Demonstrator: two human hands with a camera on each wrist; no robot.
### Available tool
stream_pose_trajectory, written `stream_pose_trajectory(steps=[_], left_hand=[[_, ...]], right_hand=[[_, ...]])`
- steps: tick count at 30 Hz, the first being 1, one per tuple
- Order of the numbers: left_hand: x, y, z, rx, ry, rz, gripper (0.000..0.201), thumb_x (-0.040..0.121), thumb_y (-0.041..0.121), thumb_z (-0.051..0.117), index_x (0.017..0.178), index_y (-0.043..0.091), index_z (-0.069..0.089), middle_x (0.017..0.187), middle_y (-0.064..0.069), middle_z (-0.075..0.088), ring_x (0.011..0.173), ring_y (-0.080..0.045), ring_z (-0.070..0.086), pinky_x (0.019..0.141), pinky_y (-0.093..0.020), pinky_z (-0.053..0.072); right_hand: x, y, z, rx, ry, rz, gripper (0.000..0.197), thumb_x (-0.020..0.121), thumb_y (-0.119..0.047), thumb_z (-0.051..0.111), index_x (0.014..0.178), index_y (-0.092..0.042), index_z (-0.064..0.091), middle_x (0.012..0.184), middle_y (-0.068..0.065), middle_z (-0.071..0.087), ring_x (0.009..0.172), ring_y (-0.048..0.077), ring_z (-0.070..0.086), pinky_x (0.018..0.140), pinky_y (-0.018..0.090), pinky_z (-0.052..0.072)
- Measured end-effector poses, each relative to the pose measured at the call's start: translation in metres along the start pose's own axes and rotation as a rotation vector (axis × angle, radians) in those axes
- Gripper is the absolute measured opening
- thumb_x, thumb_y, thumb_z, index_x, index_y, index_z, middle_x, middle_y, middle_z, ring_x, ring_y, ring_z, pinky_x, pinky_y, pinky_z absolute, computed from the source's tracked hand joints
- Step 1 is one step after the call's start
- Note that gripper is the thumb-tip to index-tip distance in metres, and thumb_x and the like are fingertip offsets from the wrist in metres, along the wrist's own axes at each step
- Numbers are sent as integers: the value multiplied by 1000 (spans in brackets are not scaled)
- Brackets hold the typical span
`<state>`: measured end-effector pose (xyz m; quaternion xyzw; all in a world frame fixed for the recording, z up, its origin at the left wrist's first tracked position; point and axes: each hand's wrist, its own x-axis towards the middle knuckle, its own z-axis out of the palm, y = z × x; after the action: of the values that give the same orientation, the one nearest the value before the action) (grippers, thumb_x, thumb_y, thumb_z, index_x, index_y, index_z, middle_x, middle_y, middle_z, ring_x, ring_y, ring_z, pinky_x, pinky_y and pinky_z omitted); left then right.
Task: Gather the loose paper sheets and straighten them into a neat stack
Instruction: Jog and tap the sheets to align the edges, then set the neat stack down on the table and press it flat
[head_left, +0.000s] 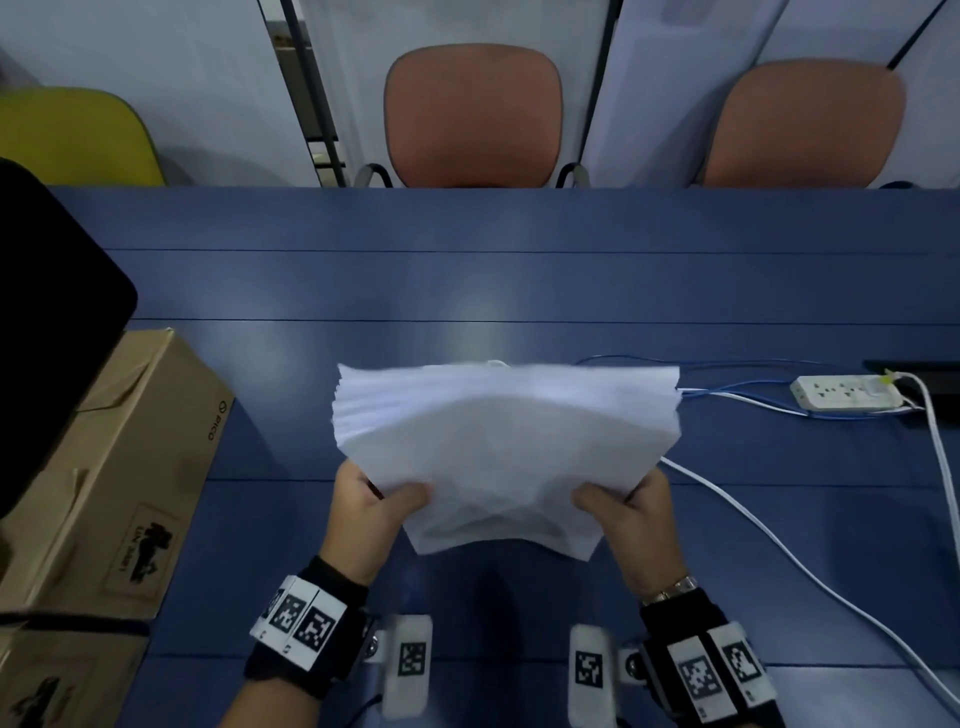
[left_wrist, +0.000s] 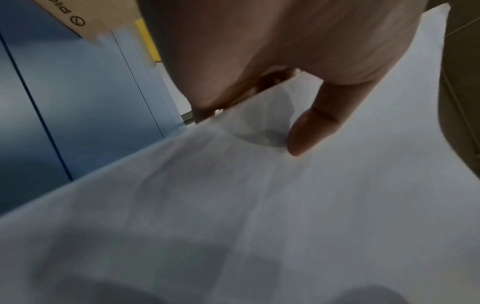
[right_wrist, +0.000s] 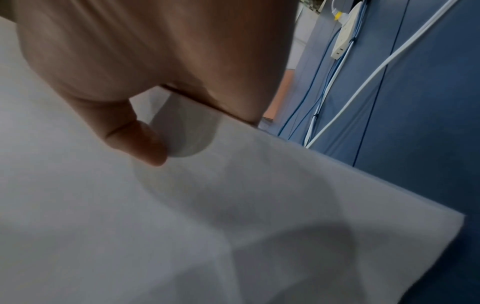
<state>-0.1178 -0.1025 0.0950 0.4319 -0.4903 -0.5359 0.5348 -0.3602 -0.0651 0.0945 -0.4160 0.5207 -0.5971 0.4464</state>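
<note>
A thick sheaf of white paper sheets (head_left: 506, 447) is held above the blue table (head_left: 519, 280), its far edges fanned and blurred. My left hand (head_left: 376, 501) grips the sheaf's left side, thumb on top, fingers underneath and hidden. My right hand (head_left: 631, 501) grips the right side the same way. In the left wrist view the left hand (left_wrist: 298, 133) presses its thumb on the paper sheets (left_wrist: 259, 205). In the right wrist view the right hand (right_wrist: 145, 142) has its thumb down on the paper sheets (right_wrist: 182, 216).
Cardboard boxes (head_left: 104, 467) stand at the table's left, beneath a black object (head_left: 47, 322). A white power strip (head_left: 844, 392) with blue and white cables (head_left: 779, 540) lies to the right. Two orange chairs (head_left: 472, 114) and a yellow one (head_left: 72, 135) stand beyond the far edge.
</note>
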Motion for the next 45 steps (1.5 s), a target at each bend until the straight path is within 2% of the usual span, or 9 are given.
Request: stream_pose_trajectory(steps=[6, 11, 14, 21, 25, 29, 34, 41, 45], left_hand=[[8, 5, -9, -30, 6, 34, 65, 59, -15, 53, 95, 31, 80, 95, 9, 80, 92, -8, 74, 79, -24, 58], [9, 19, 9, -17, -24, 92, 48, 57, 6, 64, 94, 31, 80, 93, 5, 79, 91, -13, 73, 78, -29, 57], [10, 17, 11, -56, -12, 88, 55, 59, -7, 59, 92, 32, 79, 90, 5, 78, 86, -12, 72, 74, -28, 58], [3, -23, 5, 13, 39, -116, 53, 45, 14, 71, 98, 15, 67, 81, 9, 76, 79, -6, 70, 70, -26, 58], [2, -43, -2, 96, 24, -199, 43, 57, -4, 67, 95, 17, 69, 82, 10, 77, 81, -5, 71, 73, -27, 58], [1, -50, -4, 192, -35, -238, 31, 71, -6, 80, 79, 23, 82, 86, 14, 81, 86, -2, 75, 76, -17, 56], [6, -30, -7, 247, -53, -273, 22, 84, -10, 72, 93, 10, 76, 87, 6, 82, 83, -10, 77, 74, -24, 61], [-71, -57, -25, 344, -48, -715, 39, 72, -19, 73, 104, 5, 73, 101, -10, 80, 97, -30, 74, 80, -39, 61], [-106, -82, -23, 530, 28, -835, 28, 73, -11, 78, 92, 6, 66, 92, -8, 73, 91, -28, 69, 78, -34, 55]], right_hand=[[7, -13, -9, 27, -12, -21, 50, 59, 8, 58, 76, -35, 78, 72, -18, 74, 68, -2, 66, 62, 16, 52], [10, -27, 1, 75, 1, -105, 43, 60, 8, 57, 73, -29, 76, 68, -16, 70, 65, 3, 61, 61, 19, 50], [11, -23, 1, 87, 22, -117, 41, 59, 8, 56, 73, -26, 75, 67, -14, 68, 65, 6, 58, 60, 21, 49], [5, 14, -2, 30, -25, 44, 31, 58, 7, 57, 63, -21, 69, 60, -11, 62, 59, 7, 55, 56, 22, 46], [3, 36, -8, -20, -42, 164, 21, 58, 4, 63, 67, -14, 66, 62, -8, 63, 60, 8, 57, 58, 23, 48], [4, 54, -17, -127, -75, 227, 33, 78, 10, 74, 72, -22, 78, 77, -7, 75, 77, 12, 68, 73, 32, 55], [3, 36, -21, -239, -106, 169, 8, 85, -1, 73, 84, -8, 77, 82, -3, 79, 74, 6, 70, 67, 23, 56], [-77, 64, -32, -284, -179, 676, 19, 76, -1, 80, 94, -5, 76, 99, 11, 78, 89, 25, 74, 78, 37, 61], [-110, 91, -23, -485, -129, 758, 18, 72, -8, 80, 89, -8, 75, 92, 7, 78, 88, 28, 74, 80, 44, 61]])
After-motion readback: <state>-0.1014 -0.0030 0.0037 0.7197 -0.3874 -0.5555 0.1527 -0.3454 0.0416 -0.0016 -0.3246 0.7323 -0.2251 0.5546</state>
